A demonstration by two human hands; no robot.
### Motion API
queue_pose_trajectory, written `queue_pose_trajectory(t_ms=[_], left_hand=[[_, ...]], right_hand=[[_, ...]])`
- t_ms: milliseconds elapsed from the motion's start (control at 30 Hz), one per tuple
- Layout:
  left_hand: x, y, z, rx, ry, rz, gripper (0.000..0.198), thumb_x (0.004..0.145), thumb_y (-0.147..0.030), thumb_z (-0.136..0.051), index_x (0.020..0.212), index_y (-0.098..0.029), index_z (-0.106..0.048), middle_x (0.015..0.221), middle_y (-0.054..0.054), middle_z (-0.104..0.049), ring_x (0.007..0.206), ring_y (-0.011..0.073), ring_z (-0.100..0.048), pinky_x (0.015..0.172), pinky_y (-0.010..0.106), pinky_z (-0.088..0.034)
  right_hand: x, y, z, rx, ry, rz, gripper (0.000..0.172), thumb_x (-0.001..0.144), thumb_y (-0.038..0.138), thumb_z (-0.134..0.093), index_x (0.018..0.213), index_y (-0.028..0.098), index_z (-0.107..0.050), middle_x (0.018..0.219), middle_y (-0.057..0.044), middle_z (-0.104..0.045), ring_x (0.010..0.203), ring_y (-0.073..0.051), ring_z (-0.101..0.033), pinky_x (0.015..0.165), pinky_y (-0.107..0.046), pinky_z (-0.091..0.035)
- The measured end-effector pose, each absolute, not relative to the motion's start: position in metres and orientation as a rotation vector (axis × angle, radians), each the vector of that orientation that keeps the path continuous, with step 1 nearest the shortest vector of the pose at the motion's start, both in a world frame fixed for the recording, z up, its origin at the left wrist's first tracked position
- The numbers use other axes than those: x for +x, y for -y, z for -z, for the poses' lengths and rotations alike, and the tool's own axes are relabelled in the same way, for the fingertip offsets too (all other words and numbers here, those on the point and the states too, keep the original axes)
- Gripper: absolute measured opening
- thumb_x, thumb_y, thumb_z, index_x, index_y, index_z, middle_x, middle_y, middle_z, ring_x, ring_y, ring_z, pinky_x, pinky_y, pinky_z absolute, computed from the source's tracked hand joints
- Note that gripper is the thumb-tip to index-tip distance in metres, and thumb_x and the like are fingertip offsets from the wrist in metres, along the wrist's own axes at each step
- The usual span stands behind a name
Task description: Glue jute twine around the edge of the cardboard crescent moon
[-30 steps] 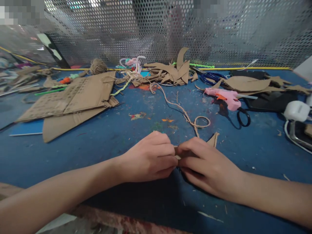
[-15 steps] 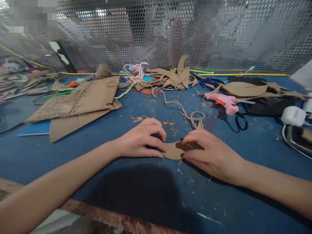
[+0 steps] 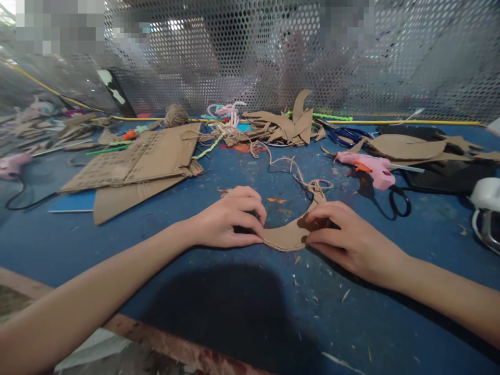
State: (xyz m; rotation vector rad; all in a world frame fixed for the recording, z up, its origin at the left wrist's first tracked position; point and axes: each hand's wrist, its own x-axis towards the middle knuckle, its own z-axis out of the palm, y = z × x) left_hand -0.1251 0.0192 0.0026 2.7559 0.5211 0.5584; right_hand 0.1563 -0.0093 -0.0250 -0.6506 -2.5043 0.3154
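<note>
A curved, crescent-shaped cardboard piece lies flat on the blue table between my hands. My left hand is curled, its fingertips pressing the piece's left end. My right hand pinches the piece's right part, fingers bent over it. A brown twine cord runs from the piece's far tip back toward the scrap pile.
Flat cardboard sheets lie at the left. A pile of cardboard scraps and pipe cleaners sits at the back. A pink glue gun, black scissors and blue scissors lie right. A perforated metal screen closes the back.
My hands were pressed together over the piece; they have spread apart, showing the crescent flat on the table. The right hand slid right along it, and the view shifted slightly.
</note>
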Motion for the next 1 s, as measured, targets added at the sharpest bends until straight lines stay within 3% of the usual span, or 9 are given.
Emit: queue_pose_trajectory(t_ms=[333, 467, 567, 633, 733, 800, 900, 1000], left_hand=[[-0.126, -0.025, 0.000, 2.582, -0.495, -0.601, 0.004, 0.081, -0.023, -0.070, 0.080, -0.023, -0.074, 0.078, 0.004, -0.068, 0.085, 0.0162, -0.056, 0.083, 0.033, -0.045], [-0.127, -0.027, -0.001, 2.516, -0.497, -0.559, 0.005, 0.079, -0.017, -0.071, 0.080, -0.022, -0.074, 0.078, 0.004, -0.067, 0.085, 0.0160, -0.055, 0.083, 0.033, -0.046], [-0.127, -0.028, -0.002, 2.481, -0.491, -0.584, 0.004, 0.079, -0.017, -0.072, 0.080, -0.021, -0.073, 0.078, 0.004, -0.068, 0.083, 0.0155, -0.056, 0.083, 0.032, -0.045], [-0.128, -0.030, -0.001, 2.450, -0.494, -0.614, 0.003, 0.080, -0.018, -0.070, 0.079, -0.020, -0.071, 0.076, 0.004, -0.068, 0.081, 0.0150, -0.057, 0.084, 0.032, -0.044], [-0.129, -0.032, -0.001, 2.415, -0.502, -0.612, 0.004, 0.082, -0.017, -0.068, 0.078, -0.019, -0.068, 0.076, 0.003, -0.067, 0.079, 0.0145, -0.058, 0.084, 0.032, -0.044], [-0.129, -0.032, -0.001, 2.418, -0.502, -0.580, 0.004, 0.081, -0.016, -0.068, 0.079, -0.019, -0.067, 0.076, 0.003, -0.067, 0.080, 0.0146, -0.058, 0.085, 0.032, -0.043], [-0.129, -0.030, -0.001, 2.422, -0.509, -0.538, 0.005, 0.081, -0.014, -0.067, 0.080, -0.019, -0.066, 0.078, 0.003, -0.066, 0.083, 0.0152, -0.057, 0.086, 0.032, -0.044], [-0.128, -0.028, -0.001, 2.424, -0.514, -0.510, 0.005, 0.082, -0.014, -0.066, 0.081, -0.019, -0.066, 0.079, 0.004, -0.067, 0.085, 0.0159, -0.057, 0.087, 0.032, -0.045]], right_hand=[[0.154, 0.010, 0.024, -0.696, 2.474, -0.364, 0.016, 0.092, 0.017, -0.051, 0.090, 0.019, -0.067, 0.103, -0.009, -0.060, 0.104, -0.019, -0.054, 0.089, -0.038, -0.048], [0.159, 0.012, 0.016, -0.703, 2.452, -0.355, 0.013, 0.090, 0.025, -0.056, 0.098, 0.019, -0.063, 0.106, -0.009, -0.062, 0.105, -0.018, -0.057, 0.090, -0.036, -0.049], [0.178, 0.000, -0.003, -0.890, 2.232, -0.127, 0.014, 0.089, 0.033, -0.056, 0.097, 0.022, -0.060, 0.098, -0.005, -0.066, 0.091, -0.019, -0.062, 0.080, -0.034, -0.050], [0.200, -0.018, -0.016, -1.241, 1.972, 0.007, 0.017, 0.086, 0.041, -0.056, 0.083, 0.024, -0.059, 0.081, -0.002, -0.067, 0.072, -0.019, -0.061, 0.066, -0.033, -0.047], [0.232, -0.051, -0.025, -1.918, 1.873, -0.080, 0.038, 0.080, 0.057, -0.053, 0.067, 0.022, -0.059, 0.065, -0.005, -0.064, 0.059, -0.020, -0.054, 0.055, -0.033, -0.036], [0.244, -0.068, -0.022, -2.110, 1.861, -0.253, 0.051, 0.079, 0.064, -0.048, 0.056, 0.020, -0.058, 0.053, -0.007, -0.057, 0.051, -0.020, -0.048, 0.051, -0.033, -0.030], [0.247, -0.082, -0.008, -2.087, 1.870, -0.516, 0.049, 0.074, 0.064, -0.054, 0.055, 0.019, -0.063, 0.045, -0.004, -0.054, 0.046, -0.017, -0.048, 0.050, -0.031, -0.030], [0.243, -0.085, 0.004, -2.028, 1.792, -0.702, 0.037, 0.069, 0.052, -0.062, 0.055, 0.018, -0.063, 0.046, -0.003, -0.056, 0.043, -0.014, -0.046, 0.047, -0.029, -0.029]])
